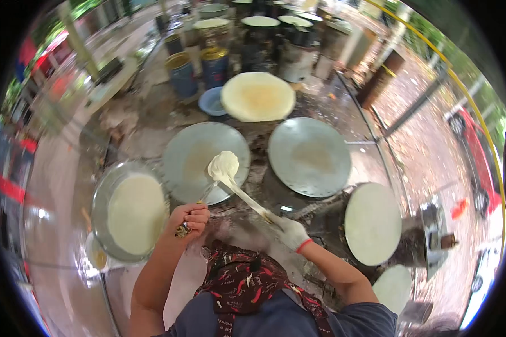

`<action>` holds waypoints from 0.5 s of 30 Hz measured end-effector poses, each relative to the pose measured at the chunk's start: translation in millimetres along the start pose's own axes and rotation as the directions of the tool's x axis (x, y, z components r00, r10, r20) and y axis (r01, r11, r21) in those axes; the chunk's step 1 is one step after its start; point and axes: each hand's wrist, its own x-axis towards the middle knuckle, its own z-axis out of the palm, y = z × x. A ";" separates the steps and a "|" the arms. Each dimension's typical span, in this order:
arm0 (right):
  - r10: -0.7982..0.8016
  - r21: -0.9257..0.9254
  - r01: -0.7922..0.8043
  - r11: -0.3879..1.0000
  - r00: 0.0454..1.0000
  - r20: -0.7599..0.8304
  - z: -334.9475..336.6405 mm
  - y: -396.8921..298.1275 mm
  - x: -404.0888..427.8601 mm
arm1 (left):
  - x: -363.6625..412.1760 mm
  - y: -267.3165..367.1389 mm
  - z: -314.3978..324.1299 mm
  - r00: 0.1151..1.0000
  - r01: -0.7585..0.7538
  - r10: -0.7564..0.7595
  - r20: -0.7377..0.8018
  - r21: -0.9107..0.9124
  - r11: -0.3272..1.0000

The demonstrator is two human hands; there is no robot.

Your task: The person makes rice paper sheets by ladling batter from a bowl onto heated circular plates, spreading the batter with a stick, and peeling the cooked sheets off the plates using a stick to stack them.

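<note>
My bare left hand (pixel 189 221) grips a slim metal utensil (pixel 209 191), its patterned handle end showing below the fist. The utensil's far end meets the batter-coated head of a long ladle (pixel 246 198); its exact shape is hidden. My right hand (pixel 290 232), in a white glove with a red cuff, is closed around the ladle's handle. Thick cream-coloured batter (pixel 223 165) covers the ladle head, which hangs over a round grey griddle (pixel 181 143) with a brownish centre. Left of my left hand, a wide metal basin (pixel 103 227) holds pale batter (pixel 137 215).
A second griddle (pixel 312 156) is at right. Beyond it, a large thin round sheet (pixel 258 97) with a browned centre lies beside a blue bowl (pixel 212 101). Pale round surfaces (pixel 373 223) stand at lower right. Blue drums (pixel 180 76) and several blackened stoves (pixel 259 48) fill the back.
</note>
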 end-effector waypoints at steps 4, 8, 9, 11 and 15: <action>0.089 0.211 -0.057 0.976 0.985 -0.148 -15.5 97.2 -96.0 | 84.4 -45.7 40.2 0.997 0.080 -0.067 -0.050 0.353 0.932; 0.329 0.486 -0.259 0.835 0.942 -0.062 -38.8 93.6 -94.5 | 151.9 -77.2 90.4 0.976 0.035 -0.175 0.132 0.694 0.719; 0.344 0.469 -0.169 0.867 0.884 -0.317 -27.3 108.7 -88.0 | 169.5 -87.4 105.5 0.974 -0.062 -0.148 0.169 0.838 0.542; 0.569 0.748 -0.185 0.637 0.767 -0.295 -22.9 140.2 -70.4 | 212.3 -102.9 121.4 0.969 -0.124 -0.148 0.195 0.912 0.390; 0.861 0.971 0.229 0.067 0.479 -0.172 -42.0 166.8 -36.0 | 308.4 -120.1 120.9 0.976 -0.145 -0.135 0.172 0.971 0.192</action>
